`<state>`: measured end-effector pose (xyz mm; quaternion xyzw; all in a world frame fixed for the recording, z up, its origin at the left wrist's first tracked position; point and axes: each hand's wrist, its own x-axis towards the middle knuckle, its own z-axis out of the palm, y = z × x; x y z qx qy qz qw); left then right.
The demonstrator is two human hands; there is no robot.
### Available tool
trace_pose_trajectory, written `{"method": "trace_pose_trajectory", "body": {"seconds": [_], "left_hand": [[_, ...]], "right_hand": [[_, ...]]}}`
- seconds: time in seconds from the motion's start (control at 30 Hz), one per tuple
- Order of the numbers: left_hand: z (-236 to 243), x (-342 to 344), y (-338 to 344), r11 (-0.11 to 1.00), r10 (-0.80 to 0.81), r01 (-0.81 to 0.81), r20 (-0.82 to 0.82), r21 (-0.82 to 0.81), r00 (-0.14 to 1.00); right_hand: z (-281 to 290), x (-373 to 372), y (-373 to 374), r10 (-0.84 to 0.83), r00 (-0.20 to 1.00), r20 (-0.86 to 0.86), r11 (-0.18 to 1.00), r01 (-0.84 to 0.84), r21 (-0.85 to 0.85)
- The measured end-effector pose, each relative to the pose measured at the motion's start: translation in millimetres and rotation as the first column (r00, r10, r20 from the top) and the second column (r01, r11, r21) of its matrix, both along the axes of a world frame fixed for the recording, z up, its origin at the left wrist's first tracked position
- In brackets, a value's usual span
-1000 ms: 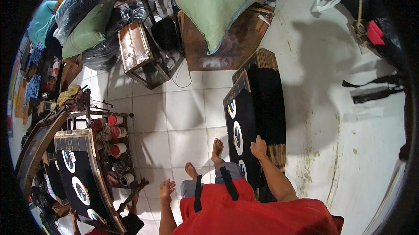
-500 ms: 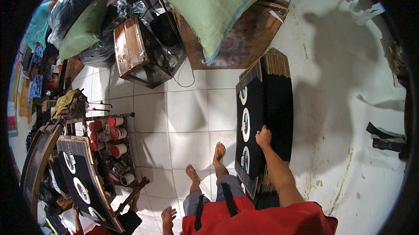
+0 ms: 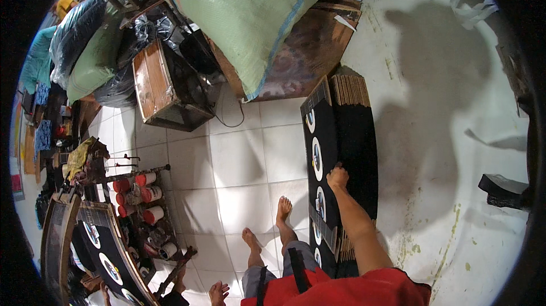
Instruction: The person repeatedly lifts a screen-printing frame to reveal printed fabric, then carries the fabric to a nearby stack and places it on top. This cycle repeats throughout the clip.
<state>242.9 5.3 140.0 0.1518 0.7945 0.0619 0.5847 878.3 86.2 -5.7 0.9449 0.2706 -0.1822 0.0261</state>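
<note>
My right hand [image 3: 338, 176] is closed on the near edge of a black board [image 3: 322, 135] printed with white ovals holding dark designs, lying on top of a long stack of similar dark boards [image 3: 355, 135] with brown layered ends. My left hand [image 3: 219, 292] hangs low at the lower edge, fingers apart, nothing visible in it.
Left, a frame rack [image 3: 168, 169] carries paint tins [image 3: 152, 193] beside another printed board [image 3: 111, 269] and a co-worker's hand [image 3: 105, 292]. Ahead are a green sack [image 3: 244, 16] and wooden box [image 3: 153, 81]. A pale surface [image 3: 421, 238] lies right, my feet [image 3: 283, 209] on tiles.
The top board has slid forward along the stack, away from me, with my right hand, whose fingers have closed more. My left hand sits lower in the picture. The view has shifted slightly.
</note>
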Motion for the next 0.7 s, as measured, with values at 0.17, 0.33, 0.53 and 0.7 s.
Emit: {"method": "trace_pose_trajectory", "body": {"seconds": [0.17,0.33,0.53,0.7], "left_hand": [[-1,5,2,1.000,-0.009,0.009,-0.009,0.007,1.000],[2,8,10,0.999,-0.036,0.036,-0.003,0.021,0.999],[4,8,14,1.000,-0.028,0.028,-0.003,-0.005,1.000],[1,3,12,1.000,-0.017,0.017,-0.016,-0.025,1.000]], "right_hand": [[-8,4,-3,-0.019,1.000,-0.017,1.000,0.019,0.006],[-8,1,-4,0.004,1.000,0.014,0.999,-0.005,0.037],[-5,0,1,-0.024,1.000,-0.001,0.998,0.024,0.055],[-5,-2,2,-0.005,0.999,0.032,0.998,0.003,0.058]]}}
